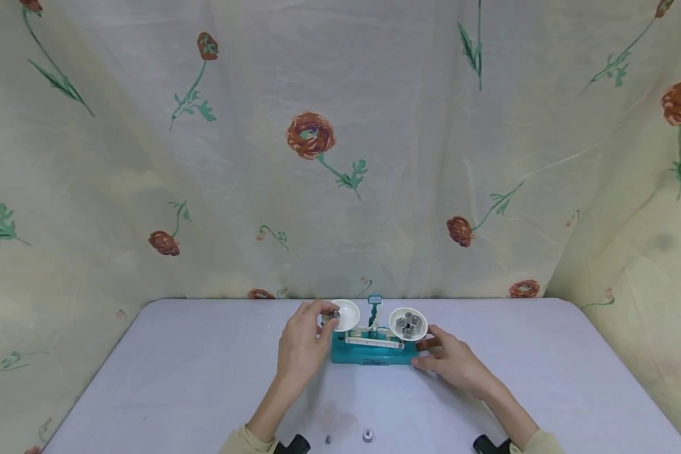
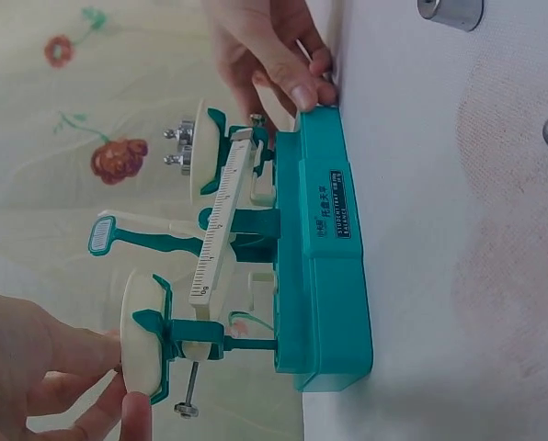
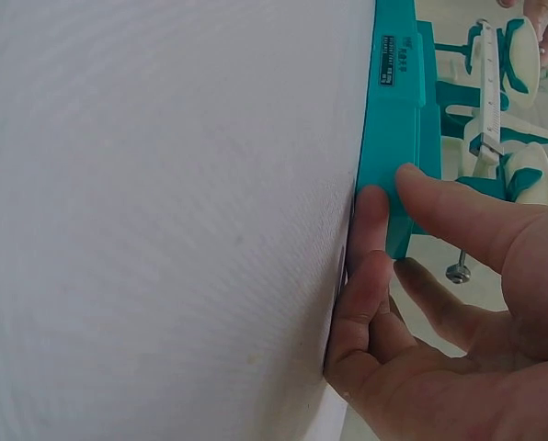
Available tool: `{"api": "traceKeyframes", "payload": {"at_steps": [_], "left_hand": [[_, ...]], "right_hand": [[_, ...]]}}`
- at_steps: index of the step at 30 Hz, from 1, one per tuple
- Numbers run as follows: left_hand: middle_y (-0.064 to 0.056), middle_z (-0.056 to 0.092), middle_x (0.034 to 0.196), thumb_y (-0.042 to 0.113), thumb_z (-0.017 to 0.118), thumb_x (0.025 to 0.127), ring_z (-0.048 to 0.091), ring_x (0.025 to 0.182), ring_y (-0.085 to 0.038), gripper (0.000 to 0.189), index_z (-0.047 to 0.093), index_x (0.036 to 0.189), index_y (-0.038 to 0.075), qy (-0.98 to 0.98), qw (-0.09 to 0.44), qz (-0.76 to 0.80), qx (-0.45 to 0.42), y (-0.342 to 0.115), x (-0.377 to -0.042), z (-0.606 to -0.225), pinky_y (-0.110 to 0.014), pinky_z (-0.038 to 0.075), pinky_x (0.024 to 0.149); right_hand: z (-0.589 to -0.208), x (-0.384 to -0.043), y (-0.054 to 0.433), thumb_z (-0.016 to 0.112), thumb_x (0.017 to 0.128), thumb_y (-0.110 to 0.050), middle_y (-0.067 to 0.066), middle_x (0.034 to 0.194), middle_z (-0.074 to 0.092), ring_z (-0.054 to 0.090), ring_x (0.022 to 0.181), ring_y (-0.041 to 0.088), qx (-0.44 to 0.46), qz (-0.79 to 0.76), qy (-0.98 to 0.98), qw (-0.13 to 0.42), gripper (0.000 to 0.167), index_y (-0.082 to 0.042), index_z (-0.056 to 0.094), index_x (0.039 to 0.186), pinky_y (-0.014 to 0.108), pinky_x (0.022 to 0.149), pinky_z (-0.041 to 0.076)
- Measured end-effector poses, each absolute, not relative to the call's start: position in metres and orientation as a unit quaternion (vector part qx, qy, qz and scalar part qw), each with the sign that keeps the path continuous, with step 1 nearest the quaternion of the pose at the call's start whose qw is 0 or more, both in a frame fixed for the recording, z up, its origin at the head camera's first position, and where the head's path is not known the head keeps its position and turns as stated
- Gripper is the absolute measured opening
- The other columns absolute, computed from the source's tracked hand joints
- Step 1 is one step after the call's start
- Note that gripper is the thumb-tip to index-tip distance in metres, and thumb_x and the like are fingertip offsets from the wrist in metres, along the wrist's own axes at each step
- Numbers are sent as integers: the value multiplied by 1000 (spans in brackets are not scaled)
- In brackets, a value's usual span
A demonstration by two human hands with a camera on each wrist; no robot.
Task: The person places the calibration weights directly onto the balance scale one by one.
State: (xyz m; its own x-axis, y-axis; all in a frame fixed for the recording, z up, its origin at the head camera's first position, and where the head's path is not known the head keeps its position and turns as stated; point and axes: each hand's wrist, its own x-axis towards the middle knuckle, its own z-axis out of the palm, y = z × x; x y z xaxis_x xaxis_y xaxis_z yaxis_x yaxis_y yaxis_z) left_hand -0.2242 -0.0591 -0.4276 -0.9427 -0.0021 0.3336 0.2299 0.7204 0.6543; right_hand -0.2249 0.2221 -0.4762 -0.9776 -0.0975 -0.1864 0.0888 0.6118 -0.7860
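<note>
A teal balance scale (image 1: 372,357) with two white pans stands near the far edge of the table. My left hand (image 1: 302,345) is at the left pan (image 1: 349,317), its thumb and fingers pinching a small metal weight (image 1: 335,314) by the pan's outer rim. In the left wrist view the fingers partly hide that weight behind the pan (image 2: 142,335). Several metal weights (image 1: 410,323) sit in the right pan (image 1: 395,328). My right hand (image 1: 456,364) grips the right end of the base, thumb on the teal casing (image 3: 382,110) and fingers curled around the corner.
Two loose metal weights lie on the white tabletop (image 1: 204,391) near its front: a small one (image 1: 328,439) and a larger one (image 1: 367,435). A flower-patterned curtain (image 1: 374,189) hangs right behind the table and along its sides.
</note>
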Motion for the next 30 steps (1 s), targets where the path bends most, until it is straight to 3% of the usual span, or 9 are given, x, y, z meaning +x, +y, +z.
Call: {"api": "traceKeyframes", "payload": {"at_steps": [13,30], "left_hand": [[-6,77,116,19,77,100,67,86,-20,15,77,115,18,-910,176,-370,-60,-60,-220,-425,-21,47,63],[-4,77,117,17,76,101,62,82,-11,13,78,113,20,-896,147,-409,-88,-69,-212,-428,-17,51,66]], "right_hand": [[-477,-224,222,82,95,-21,23,139,68,69,127,44,-6,-445,890,104,81,1,40,160,61,107,57],[-478,-224,222,82,95,-20,24,139,67,69,127,44,-10,-446,889,101,83,2,38,161,60,107,58]]}}
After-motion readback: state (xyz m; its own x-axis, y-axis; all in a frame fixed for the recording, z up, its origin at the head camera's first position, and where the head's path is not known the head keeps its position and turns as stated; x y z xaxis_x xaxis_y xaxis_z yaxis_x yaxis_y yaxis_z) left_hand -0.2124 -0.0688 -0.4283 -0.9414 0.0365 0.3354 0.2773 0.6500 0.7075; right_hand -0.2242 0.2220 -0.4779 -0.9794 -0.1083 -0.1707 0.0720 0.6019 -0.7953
